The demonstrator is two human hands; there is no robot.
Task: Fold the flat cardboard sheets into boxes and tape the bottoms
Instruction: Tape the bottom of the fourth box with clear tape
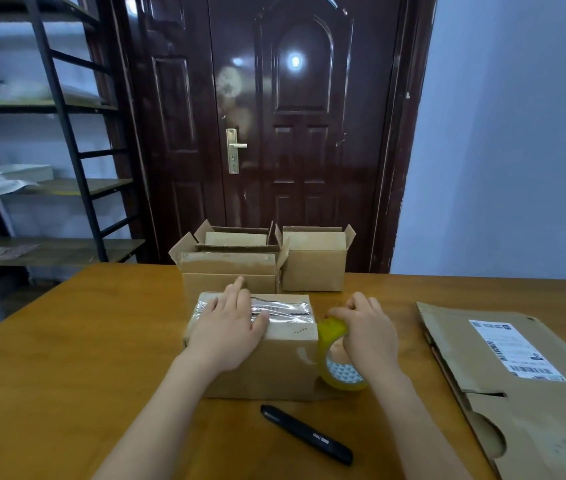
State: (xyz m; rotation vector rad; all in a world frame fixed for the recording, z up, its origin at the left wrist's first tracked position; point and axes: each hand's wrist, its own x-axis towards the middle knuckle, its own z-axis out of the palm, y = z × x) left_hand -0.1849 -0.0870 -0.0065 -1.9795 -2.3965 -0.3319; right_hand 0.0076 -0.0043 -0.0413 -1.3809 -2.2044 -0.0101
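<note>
- The cardboard box (257, 344) sits on the wooden table (66, 341), taped bottom up.
- The left hand (229, 327) lies flat on the box's top, fingers straight, pressing the clear tape strip (285, 308).
- The right hand (368, 327), at the box's right end, grips the yellowish tape roll (337, 355), which touches that end.
- A black pen (305, 434) lies just in front of the box.

Head-worn view, forward-down over table (66, 341)
</note>
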